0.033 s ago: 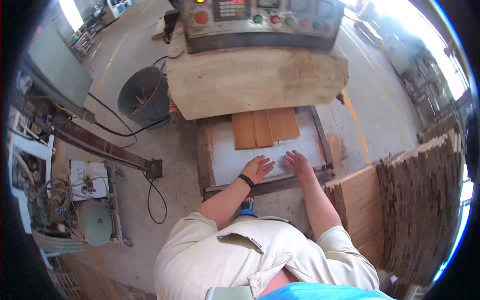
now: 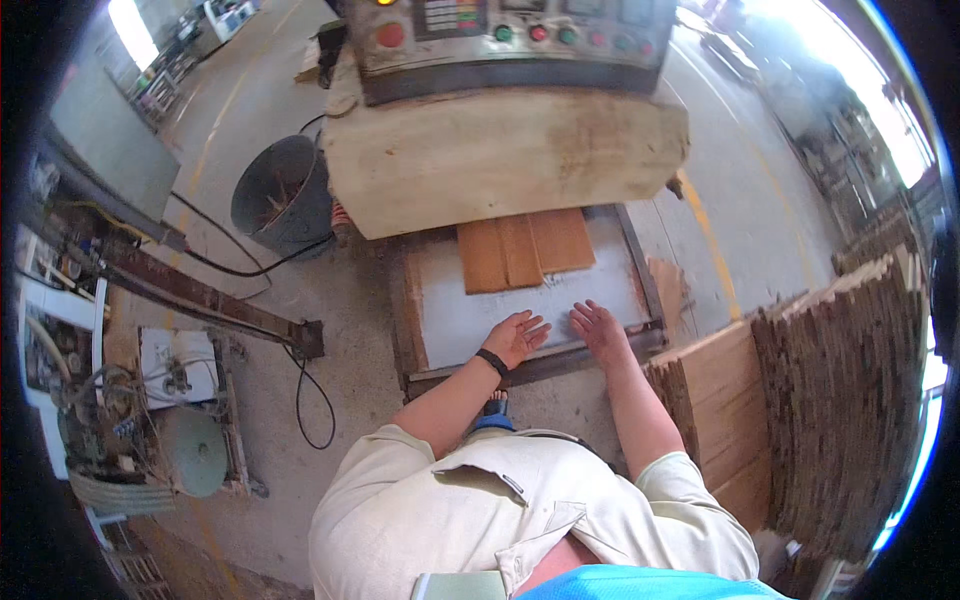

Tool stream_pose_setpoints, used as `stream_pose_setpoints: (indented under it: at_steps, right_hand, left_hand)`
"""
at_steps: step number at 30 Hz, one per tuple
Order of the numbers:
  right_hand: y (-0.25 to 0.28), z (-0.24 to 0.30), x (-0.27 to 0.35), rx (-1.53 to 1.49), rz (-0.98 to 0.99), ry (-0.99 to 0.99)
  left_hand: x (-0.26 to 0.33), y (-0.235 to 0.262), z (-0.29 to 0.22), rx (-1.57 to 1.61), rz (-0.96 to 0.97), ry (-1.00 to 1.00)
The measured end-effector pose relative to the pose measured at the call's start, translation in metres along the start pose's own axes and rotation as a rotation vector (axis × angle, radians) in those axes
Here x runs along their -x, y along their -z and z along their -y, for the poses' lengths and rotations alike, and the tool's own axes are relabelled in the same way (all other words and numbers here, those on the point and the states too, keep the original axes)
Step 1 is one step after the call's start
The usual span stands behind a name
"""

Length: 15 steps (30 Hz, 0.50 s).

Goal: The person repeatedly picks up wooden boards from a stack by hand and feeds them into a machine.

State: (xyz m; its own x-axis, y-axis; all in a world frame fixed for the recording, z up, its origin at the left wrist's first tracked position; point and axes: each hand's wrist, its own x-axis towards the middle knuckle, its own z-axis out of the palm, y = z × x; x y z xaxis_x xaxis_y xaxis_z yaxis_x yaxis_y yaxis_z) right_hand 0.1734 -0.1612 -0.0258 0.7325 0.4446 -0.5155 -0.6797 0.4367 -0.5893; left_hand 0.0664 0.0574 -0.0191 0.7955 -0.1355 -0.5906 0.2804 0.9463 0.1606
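Left hand: the left hand (image 2: pixel 517 334) is open, fingers spread, lying palm-down near the front edge of the flat pale grey metal tray (image 2: pixel 470 315). Black wristband on that wrist.

Right hand: the right hand (image 2: pixel 598 327) is pretty much the same deal, open and flat on the tray, just beside the left one. Neither is gripping anything.

Boards: three thin orange-brown wooden boards (image 2: pixel 525 248) lie side by side at the far end of the tray, half tucked under the machine. They're apart from both hands, with bare tray in between.

Machine: big worn beige slab-fronted press (image 2: pixel 505 150) right behind the tray, with a grey control panel with red and green buttons (image 2: pixel 505 30) on top.

Right side: a tall stack of thin wooden sheets (image 2: pixel 835 400) stands close to the person's right arm.

Left side: a dark round metal bucket (image 2: pixel 280 190) sits on the concrete floor, with a black cable (image 2: pixel 300 400) snaking nearby.
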Motion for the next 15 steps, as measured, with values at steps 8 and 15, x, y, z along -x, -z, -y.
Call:
stream_pose_setpoints:
  at_steps: [8, 15]
  right_hand:
    - [0.187, -0.067, 0.180, 0.012, -0.553, 0.082]
    - [0.370, -0.300, 0.455, 0.692, -0.924, -0.187]
  left_hand:
    - [0.028, 0.006, 0.102, -0.193, 0.056, 0.284]
    - [0.077, -0.020, 0.244, -0.484, 0.041, 0.485]
